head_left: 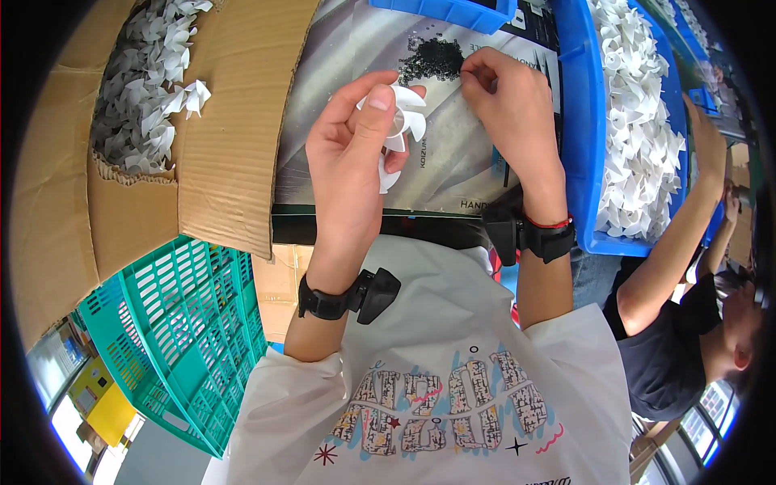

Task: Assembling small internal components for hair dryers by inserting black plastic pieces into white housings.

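My left hand [349,141] is closed round a small white plastic fan wheel [414,123], its curved blades facing up beside my thumb. Another white bladed piece [386,178] shows lower down, under the fingers of the same hand. At the right edge of a pile of tiny black parts [432,60], which look like small rings, my right hand [517,109] has thumb and forefinger pinched together. Whatever sits between those fingertips is hidden or too small to make out. Both hands are above a printed, glossy work surface [315,182].
An open cardboard box [230,105] with many white fan wheels [149,89] stands at left, above a green slatted crate [190,315]. At right is a blue bin [584,121] full of white fan wheels [638,129]. Another blue tray [461,11] lies beyond the pile. A person [671,331] works at far right.
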The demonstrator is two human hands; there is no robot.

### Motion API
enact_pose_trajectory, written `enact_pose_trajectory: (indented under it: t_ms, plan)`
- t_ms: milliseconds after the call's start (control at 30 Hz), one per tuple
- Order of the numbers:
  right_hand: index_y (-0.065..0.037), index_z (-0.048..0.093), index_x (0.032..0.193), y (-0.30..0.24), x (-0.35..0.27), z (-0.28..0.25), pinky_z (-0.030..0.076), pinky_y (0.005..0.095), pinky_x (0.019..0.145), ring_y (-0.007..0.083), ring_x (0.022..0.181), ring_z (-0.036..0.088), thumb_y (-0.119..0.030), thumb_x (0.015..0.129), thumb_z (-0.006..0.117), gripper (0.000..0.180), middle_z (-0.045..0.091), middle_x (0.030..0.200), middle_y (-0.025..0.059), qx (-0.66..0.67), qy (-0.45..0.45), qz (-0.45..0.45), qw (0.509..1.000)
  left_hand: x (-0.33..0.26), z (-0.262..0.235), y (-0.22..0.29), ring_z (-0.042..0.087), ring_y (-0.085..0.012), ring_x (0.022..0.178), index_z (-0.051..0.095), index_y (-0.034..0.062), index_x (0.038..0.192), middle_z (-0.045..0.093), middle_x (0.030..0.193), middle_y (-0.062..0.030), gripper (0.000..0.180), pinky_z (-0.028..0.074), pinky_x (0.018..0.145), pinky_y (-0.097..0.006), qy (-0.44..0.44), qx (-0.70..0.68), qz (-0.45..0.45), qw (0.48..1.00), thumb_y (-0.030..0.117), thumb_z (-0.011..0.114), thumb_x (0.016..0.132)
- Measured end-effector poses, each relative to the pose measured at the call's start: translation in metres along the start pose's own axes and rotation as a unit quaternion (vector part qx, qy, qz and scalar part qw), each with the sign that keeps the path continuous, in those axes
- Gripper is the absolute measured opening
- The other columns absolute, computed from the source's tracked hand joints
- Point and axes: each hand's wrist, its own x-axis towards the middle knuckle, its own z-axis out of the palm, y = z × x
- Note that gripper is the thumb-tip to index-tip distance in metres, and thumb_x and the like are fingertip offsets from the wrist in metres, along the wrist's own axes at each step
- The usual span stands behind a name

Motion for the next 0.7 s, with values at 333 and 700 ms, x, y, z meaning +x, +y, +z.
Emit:
enact_pose_trajectory:
  t_ms: [333, 700]
  plan:
    - [0.001, 0.065, 0.094, -0.010, -0.016, -0.007, 0.048, 0.0261, 0.065, 0.0116, 0.071, 0.060, -0.006, 0.086, 0.064, 0.011, 0.065, 0.076, 0.0036, 0.130, -0.061, 0.039, 0.989, 0.000, 0.011, -0.001, 0.065, -0.0135, 0.079, 0.057, 0.0003, 0.128, 0.067, 0.117, -0.0152, 0.037, 0.049, 0.058, -0.024, 0.035, 0.046, 0.037, 0.998, 0.022, 0.058, 0.099]
    - [0.005, 0.061, 0.093, -0.042, -0.039, 0.019, 0.049, 0.0196, 0.061, 0.0061, 0.078, 0.052, 0.007, 0.085, 0.063, 0.009, 0.052, 0.087, 0.0002, 0.416, 0.034, 0.034, 0.908, -0.006, 0.007, -0.012, 0.060, -0.0065, 0.088, 0.050, 0.0004, 0.138, 0.063, 0.127, -0.0107, 0.041, 0.059, 0.070, -0.025, -0.015, 0.104, 0.081, 0.991, 0.003, 0.052, 0.098]
